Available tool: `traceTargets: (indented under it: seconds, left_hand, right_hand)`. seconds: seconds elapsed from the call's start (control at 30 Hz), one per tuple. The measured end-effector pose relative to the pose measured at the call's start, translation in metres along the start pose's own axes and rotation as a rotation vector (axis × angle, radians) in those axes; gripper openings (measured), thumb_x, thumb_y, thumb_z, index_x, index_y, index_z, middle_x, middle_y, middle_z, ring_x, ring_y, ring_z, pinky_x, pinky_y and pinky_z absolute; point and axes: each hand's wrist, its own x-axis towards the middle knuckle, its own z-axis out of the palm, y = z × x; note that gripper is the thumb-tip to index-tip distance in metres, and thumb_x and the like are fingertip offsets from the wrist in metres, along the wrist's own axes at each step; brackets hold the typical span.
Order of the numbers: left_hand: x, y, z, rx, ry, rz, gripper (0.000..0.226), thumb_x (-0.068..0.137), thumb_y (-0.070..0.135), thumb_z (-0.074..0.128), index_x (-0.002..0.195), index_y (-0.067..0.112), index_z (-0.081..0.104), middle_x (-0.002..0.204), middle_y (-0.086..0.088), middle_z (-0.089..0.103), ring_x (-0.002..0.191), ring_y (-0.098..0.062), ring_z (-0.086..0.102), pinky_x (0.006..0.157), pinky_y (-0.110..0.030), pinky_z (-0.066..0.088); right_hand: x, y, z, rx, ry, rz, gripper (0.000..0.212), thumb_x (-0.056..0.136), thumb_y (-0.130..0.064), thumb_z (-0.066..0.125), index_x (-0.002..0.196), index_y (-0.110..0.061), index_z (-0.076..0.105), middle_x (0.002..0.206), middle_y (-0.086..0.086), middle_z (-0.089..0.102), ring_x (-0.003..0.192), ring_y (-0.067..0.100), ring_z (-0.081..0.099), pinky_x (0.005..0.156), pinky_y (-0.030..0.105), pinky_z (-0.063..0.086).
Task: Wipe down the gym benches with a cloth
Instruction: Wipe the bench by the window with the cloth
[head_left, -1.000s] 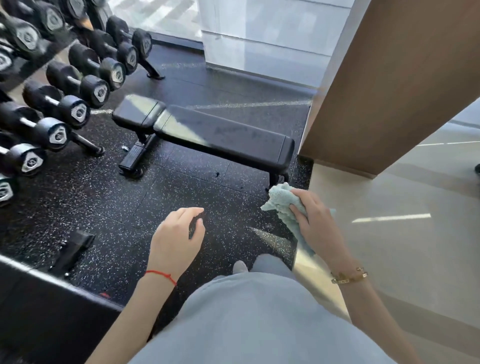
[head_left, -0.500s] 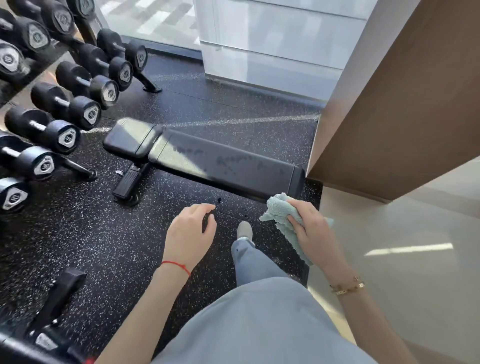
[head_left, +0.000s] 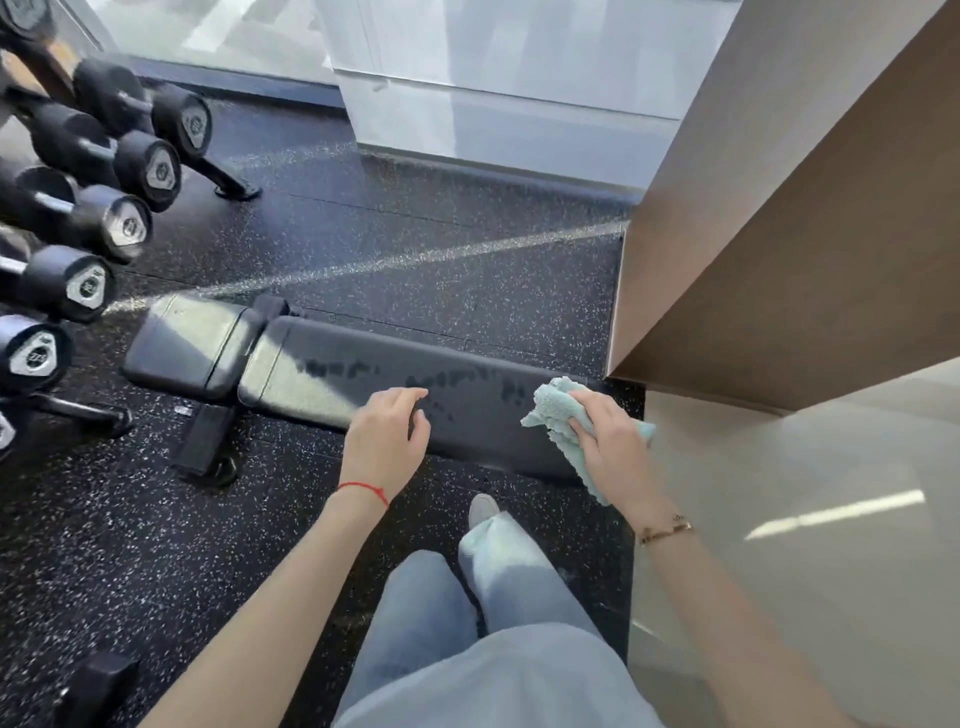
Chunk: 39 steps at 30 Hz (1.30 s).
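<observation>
Bench (head_left: 467, 410): flat black padded bench lying across the speckled rubber floor (head_left: 363, 260), just ahead of the feet; long back pad with dark damp-looking blotches along its top, shorter seat pad (head_left: 182, 348) at the left end.
Cloth (head_left: 558, 415): pale teal, bunched, over the right end of the long pad; contact with the pad cannot be told.
Right hand (head_left: 608, 441): fingers curled round the cloth, gripping it.
Left hand (head_left: 387, 441): holding nothing, fingers loosely bent, hovering over the pad's near edge.
Step in hand: probably starting the first pass from the right end.
Doing it well: flatten the cloth under the palm, press evenly, sweep leftward in overlapping strokes through the blotches, then carry on over the gap onto the seat pad and down the near side.
Dumbbell rack (head_left: 88, 228): at left, close to the seat end; likely tight for elbow room there.
Wooden panel (head_left: 779, 234): just beside the bench's right end, limiting approach from that side.
</observation>
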Motion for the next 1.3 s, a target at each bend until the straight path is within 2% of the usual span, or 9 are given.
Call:
traceTargets:
  seconds: [0.13, 0.3, 0.5, 0.67, 0.8, 0.97, 1.1, 1.2, 1.3]
  left_hand:
    - [0.044, -0.027, 0.052, 0.029, -0.051, 0.041, 0.031, 0.09, 0.011, 0.057, 0.121, 0.008, 0.064, 0.116, -0.005, 0.067, 0.114, -0.024, 0.059, 0.095, -0.041, 0.046]
    - [0.085, -0.074, 0.147, 0.074, -0.102, 0.111, 0.036, 0.089, 0.011, 0.057, 0.124, 0.011, 0.062, 0.124, -0.003, 0.063, 0.12, -0.024, 0.055, 0.099, -0.04, 0.042]
    - [0.115, -0.139, 0.264, 0.127, -0.093, 0.169, 0.039, 0.09, 0.014, 0.055, 0.129, 0.011, 0.059, 0.134, -0.004, 0.058, 0.129, -0.024, 0.048, 0.107, -0.042, 0.037]
    - [0.122, -0.187, 0.33, 0.147, -0.018, 0.185, 0.043, 0.094, 0.019, 0.053, 0.137, 0.012, 0.053, 0.144, -0.006, 0.05, 0.139, -0.024, 0.039, 0.115, -0.046, 0.03]
    - [0.126, -0.212, 0.363, 0.147, 0.084, 0.241, 0.046, 0.096, 0.027, 0.047, 0.141, 0.015, 0.048, 0.149, -0.004, 0.046, 0.142, -0.023, 0.034, 0.117, -0.047, 0.026]
    - [0.128, -0.23, 0.388, 0.091, 0.182, 0.255, 0.05, 0.095, 0.034, 0.043, 0.142, 0.019, 0.048, 0.151, -0.002, 0.043, 0.143, -0.022, 0.032, 0.119, -0.047, 0.021]
    - [0.128, -0.237, 0.399, 0.073, 0.235, 0.27, 0.05, 0.095, 0.036, 0.041, 0.142, 0.019, 0.048, 0.151, -0.001, 0.043, 0.144, -0.021, 0.031, 0.12, -0.045, 0.017]
    - [0.128, -0.238, 0.401, 0.072, 0.248, 0.276, 0.049, 0.096, 0.036, 0.04, 0.141, 0.019, 0.049, 0.151, -0.002, 0.044, 0.143, -0.021, 0.032, 0.12, -0.045, 0.017]
    - [0.126, -0.238, 0.401, 0.07, 0.257, 0.278, 0.049, 0.095, 0.037, 0.04, 0.14, 0.019, 0.05, 0.15, -0.001, 0.045, 0.142, -0.021, 0.033, 0.12, -0.045, 0.017]
  right_hand:
    - [0.048, 0.046, 0.04, 0.001, 0.003, 0.063, 0.03, 0.097, -0.018, 0.048, 0.126, -0.016, 0.057, 0.125, -0.001, 0.057, 0.116, 0.013, 0.051, 0.105, 0.031, 0.039]
    - [0.101, 0.114, 0.116, 0.029, 0.0, 0.127, 0.028, 0.1, -0.018, 0.047, 0.126, -0.017, 0.056, 0.126, -0.001, 0.055, 0.118, 0.016, 0.05, 0.106, 0.034, 0.039]
    - [0.153, 0.196, 0.22, -0.022, -0.017, 0.086, 0.027, 0.101, -0.016, 0.046, 0.127, -0.014, 0.054, 0.125, 0.001, 0.054, 0.123, 0.024, 0.047, 0.109, 0.039, 0.035]
    - [0.177, 0.234, 0.293, -0.086, -0.012, -0.004, 0.038, 0.102, -0.02, 0.046, 0.14, -0.012, 0.048, 0.143, 0.004, 0.047, 0.139, 0.026, 0.036, 0.117, 0.045, 0.026]
    - [0.156, 0.25, 0.339, -0.307, -0.066, -0.143, 0.051, 0.104, -0.031, 0.039, 0.152, -0.021, 0.029, 0.161, -0.002, 0.021, 0.151, 0.02, 0.007, 0.123, 0.04, 0.001]
    - [0.097, 0.27, 0.346, -0.413, -0.031, -0.263, 0.053, 0.103, -0.044, 0.028, 0.153, -0.029, 0.025, 0.162, -0.009, 0.017, 0.151, 0.013, 0.004, 0.123, 0.036, 0.0]
    - [0.139, 0.282, 0.332, -0.487, 0.038, -0.09, 0.054, 0.103, -0.043, 0.028, 0.154, -0.027, 0.022, 0.163, -0.004, 0.013, 0.151, 0.019, 0.003, 0.123, 0.037, -0.003]
    - [0.19, 0.259, 0.339, -0.477, -0.006, 0.012, 0.053, 0.105, -0.039, 0.027, 0.155, -0.024, 0.017, 0.164, -0.001, 0.01, 0.151, 0.022, 0.0, 0.122, 0.039, -0.007]
    - [0.169, 0.233, 0.366, -0.484, -0.073, -0.135, 0.052, 0.105, -0.04, 0.026, 0.155, -0.03, 0.015, 0.164, -0.005, 0.008, 0.151, 0.019, -0.003, 0.122, 0.04, -0.009]
